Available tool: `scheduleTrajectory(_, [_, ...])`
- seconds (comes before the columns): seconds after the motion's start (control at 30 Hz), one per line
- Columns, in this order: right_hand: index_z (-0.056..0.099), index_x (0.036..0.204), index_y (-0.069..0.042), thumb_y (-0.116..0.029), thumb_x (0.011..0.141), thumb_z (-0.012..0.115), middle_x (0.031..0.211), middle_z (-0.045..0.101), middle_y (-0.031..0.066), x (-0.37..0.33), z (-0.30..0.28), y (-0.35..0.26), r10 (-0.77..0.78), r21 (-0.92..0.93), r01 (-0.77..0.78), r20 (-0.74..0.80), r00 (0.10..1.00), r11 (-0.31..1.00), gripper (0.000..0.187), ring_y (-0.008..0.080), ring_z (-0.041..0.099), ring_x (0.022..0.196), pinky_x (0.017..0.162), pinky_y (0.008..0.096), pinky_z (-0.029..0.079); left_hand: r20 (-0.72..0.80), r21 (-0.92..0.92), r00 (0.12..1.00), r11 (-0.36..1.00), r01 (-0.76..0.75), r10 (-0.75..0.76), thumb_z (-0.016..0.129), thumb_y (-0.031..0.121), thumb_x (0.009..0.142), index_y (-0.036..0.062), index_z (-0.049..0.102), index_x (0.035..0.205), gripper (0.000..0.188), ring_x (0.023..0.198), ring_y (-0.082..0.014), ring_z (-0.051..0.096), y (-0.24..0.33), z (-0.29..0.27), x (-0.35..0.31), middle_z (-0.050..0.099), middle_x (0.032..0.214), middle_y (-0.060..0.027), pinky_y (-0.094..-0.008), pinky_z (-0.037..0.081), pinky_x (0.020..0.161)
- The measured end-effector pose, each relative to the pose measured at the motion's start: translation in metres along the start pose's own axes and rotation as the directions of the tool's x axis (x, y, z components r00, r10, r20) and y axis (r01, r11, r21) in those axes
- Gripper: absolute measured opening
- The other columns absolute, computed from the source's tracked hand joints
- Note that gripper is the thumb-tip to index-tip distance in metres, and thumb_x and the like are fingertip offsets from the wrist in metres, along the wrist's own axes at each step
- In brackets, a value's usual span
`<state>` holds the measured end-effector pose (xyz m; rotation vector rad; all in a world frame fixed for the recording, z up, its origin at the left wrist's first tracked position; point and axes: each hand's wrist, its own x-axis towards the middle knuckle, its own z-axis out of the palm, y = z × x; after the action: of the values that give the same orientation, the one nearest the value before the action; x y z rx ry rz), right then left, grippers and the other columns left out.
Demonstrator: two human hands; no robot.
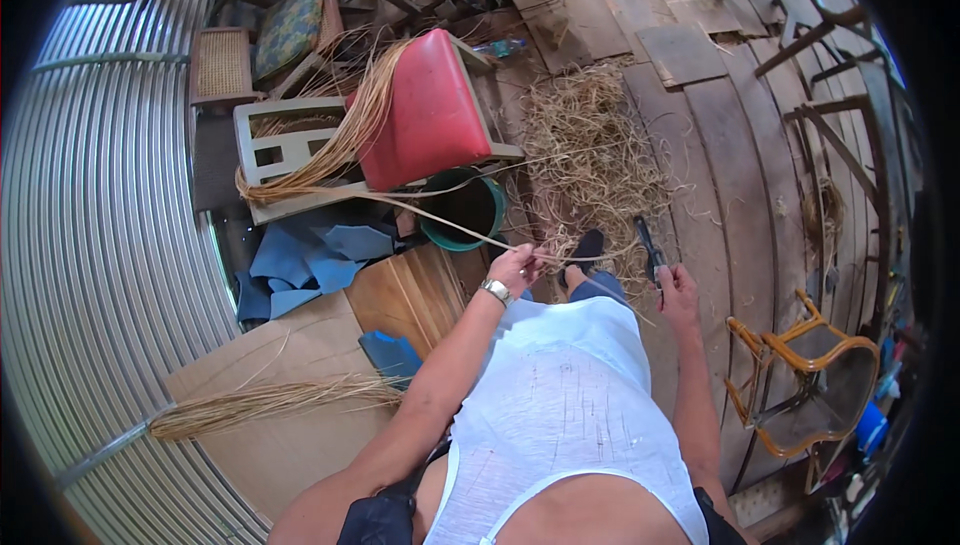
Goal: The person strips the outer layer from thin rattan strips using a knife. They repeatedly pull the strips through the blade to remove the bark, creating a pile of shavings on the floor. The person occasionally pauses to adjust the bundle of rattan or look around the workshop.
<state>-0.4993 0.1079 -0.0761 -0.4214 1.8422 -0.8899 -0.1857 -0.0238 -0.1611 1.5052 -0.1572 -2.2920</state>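
My left hand (516, 267), a watch on its wrist, is closed on a long pale cane strip (440, 221). The strip runs back over the green bucket (462, 244) toward a thick bundle of strips (345, 140) draped on a chair with a red seat (425, 110). Its other end passes across my lap and legs. My right hand (679, 291) is wrapped round a slim dark hand tool (645, 237), which points away from me; its exact kind is unclear. Between the hands and beyond lies a heap of thin curly shavings (590, 145).
On the left, a second cane bundle (270, 405) rests on a brown board (240, 445), near blue sheet pieces (310, 260) and a corrugated metal wall (100, 205). A rattan chair frame (815, 375) stands at right on the plank floor (740, 160). Dark metal frames line the far right.
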Motion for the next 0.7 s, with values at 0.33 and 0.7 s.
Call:
scheduleTrajectory(0.33, [0.052, 0.082, -0.004, -0.029, 0.096, 0.054, 0.064, 0.056, 0.0046, -0.071, -0.013, 0.111, 0.203, -0.11, -0.248, -0.315, 0.927, 0.962, 0.028, 0.0102, 0.045, 0.039, 0.034, 0.025, 0.036, -0.28, 0.71, 0.96, 0.676, 0.197, 0.015, 0.063, 0.042, 0.087, 0.0048, 0.065, 0.095, 0.038, 0.079, -0.0236, 0.065, 0.079, -0.14, 0.015, 0.068, 0.087, -0.0092, -0.0366, 0.051, 0.063])
scheduleTrajectory(0.7, [0.051, 0.083, -0.003, -0.027, 0.095, 0.053, 0.061, 0.055, 0.0067, -0.216, 0.064, 0.108, 0.445, -0.083, -0.526, -0.433, 0.784, 0.846, 0.027, 0.0131, 0.048, 0.039, 0.035, 0.028, 0.037, -0.174, 0.7, 0.883, -0.575, 0.423, 0.436, 0.056, 0.045, 0.088, 0.0133, 0.063, 0.117, 0.044, 0.12, -0.0302, 0.051, 0.307, -0.174, 0.067, 0.062, 0.122, -0.0104, -0.0519, 0.036, 0.098])
